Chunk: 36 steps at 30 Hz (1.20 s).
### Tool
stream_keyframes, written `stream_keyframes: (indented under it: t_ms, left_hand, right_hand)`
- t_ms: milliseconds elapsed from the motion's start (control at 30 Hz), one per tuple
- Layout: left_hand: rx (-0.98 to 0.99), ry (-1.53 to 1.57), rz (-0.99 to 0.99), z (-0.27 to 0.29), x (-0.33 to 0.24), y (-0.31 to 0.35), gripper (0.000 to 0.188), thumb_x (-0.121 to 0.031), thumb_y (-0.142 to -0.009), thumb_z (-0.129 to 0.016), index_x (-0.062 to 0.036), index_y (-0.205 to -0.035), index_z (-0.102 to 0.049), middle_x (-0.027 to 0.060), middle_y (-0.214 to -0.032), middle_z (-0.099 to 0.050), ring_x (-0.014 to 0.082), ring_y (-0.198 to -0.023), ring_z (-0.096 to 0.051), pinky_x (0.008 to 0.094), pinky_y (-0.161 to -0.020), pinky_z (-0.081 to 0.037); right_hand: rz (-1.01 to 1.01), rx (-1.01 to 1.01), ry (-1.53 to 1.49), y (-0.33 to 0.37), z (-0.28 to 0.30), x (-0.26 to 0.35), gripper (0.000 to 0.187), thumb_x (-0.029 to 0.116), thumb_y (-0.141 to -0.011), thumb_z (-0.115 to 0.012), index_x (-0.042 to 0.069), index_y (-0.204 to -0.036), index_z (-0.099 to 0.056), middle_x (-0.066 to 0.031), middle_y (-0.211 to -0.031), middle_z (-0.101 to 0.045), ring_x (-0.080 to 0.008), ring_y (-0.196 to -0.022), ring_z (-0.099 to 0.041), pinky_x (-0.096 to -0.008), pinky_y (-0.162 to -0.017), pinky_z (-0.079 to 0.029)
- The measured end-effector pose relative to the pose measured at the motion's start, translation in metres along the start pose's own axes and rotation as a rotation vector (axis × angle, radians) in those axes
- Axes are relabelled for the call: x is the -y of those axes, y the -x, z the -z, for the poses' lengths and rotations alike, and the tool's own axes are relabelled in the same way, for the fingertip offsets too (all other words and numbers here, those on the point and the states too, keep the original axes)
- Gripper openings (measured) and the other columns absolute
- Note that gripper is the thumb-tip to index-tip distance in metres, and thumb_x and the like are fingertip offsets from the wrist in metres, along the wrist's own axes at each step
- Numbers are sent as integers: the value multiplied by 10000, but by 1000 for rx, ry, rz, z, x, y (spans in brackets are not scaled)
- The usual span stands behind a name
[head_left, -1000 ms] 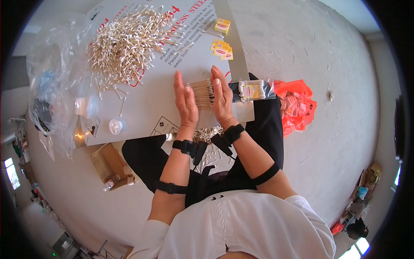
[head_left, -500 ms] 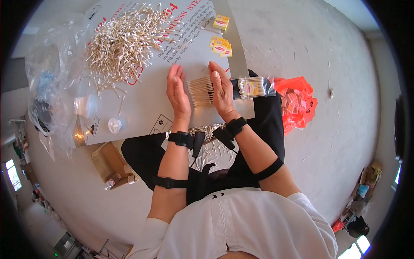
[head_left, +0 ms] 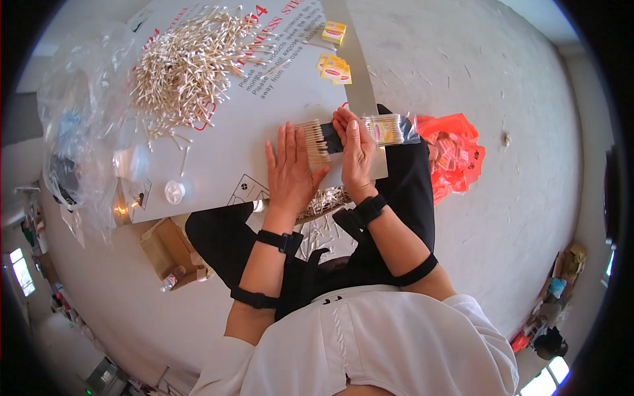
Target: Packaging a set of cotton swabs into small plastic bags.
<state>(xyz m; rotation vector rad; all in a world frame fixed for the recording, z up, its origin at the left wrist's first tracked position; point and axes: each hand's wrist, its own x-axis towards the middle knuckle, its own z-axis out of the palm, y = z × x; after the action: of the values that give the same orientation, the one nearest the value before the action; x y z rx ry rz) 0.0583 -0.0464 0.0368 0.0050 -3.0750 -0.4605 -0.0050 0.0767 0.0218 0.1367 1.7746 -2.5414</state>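
Note:
My left hand (head_left: pixel 292 170) lies flat, palm down, with its fingers stretched over the left part of a row of cotton swabs (head_left: pixel 316 142) on the table. My right hand (head_left: pixel 356 157) stands on its edge to the right of the row, fingers straight, holding nothing. Between the row and my right hand shows a black strip (head_left: pixel 332 137). Just beyond my right fingers, a clear bag (head_left: pixel 411 129) holds packed cotton swabs with a yellow card (head_left: pixel 382 130) and hangs over the table's right edge. Part of the swab row is hidden under my left hand.
A big heap of loose cotton swabs (head_left: pixel 188 69) covers the far left of the table. Yellow cards (head_left: pixel 335 68) and a yellow stack (head_left: pixel 334 32) lie far right. A small white round container (head_left: pixel 174 192), a clear plastic sheet (head_left: pixel 82 125) and a red bag (head_left: pixel 456 155) surround the workspace.
My left hand has turned palm down and moved right onto the swab row. My right hand has shifted right, off the row, uncovering more of the black strip.

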Motion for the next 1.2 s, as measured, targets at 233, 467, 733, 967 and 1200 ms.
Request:
stream_keyframes:
  t_ms: [233,467,733,967,1200]
  left_hand:
    - [-35,-15,78,-14,-4,-2,906,-468,-861,-630,30,-1486,-202,208,-1572,-177,354,-1469,-147,576,-1154,-133]
    - [-312,501,-31,1,39,-34,488,-205,-981,-476,-23,-1427,-398,173,-1501,-367,330,-1417,-303,458,-1166,-187]
    - [-78,860,-40,4,33,-34,510,-330,-1024,-395,-47,-1449,-396,137,-1445,-466,258,-1393,-366,437,-1176,-186]
    - [-450,1204,173,-8,19,-34,626,-420,-1029,-374,8,-1479,-299,171,-1529,-318,281,-1427,-280,430,-1178,-193]
    - [-488,1171,122,-19,14,-47,597,-333,-1035,-401,27,-1489,-258,171,-1557,-254,278,-1441,-248,419,-1179,-193]
  right_hand:
    - [96,36,153,19,-8,-2,394,238,-1040,-422,-36,-1311,-501,-144,-1446,-438,-241,-1327,-416,-345,-1101,-326]
    - [225,32,319,27,-14,-8,413,230,-1045,-408,-19,-1370,-463,-120,-1486,-393,-197,-1339,-399,-311,-1107,-322]
    - [180,10,268,12,-22,-13,409,213,-1039,-407,-49,-1348,-467,-167,-1459,-418,-264,-1350,-397,-340,-1113,-302]
    - [162,130,204,-15,-14,-10,427,257,-1039,-434,-20,-1361,-478,-157,-1423,-471,-242,-1332,-426,-346,-1110,-327]
    - [202,215,359,-14,-24,-9,438,264,-1035,-432,-48,-1337,-485,-219,-1428,-455,-315,-1356,-406,-377,-1122,-299]
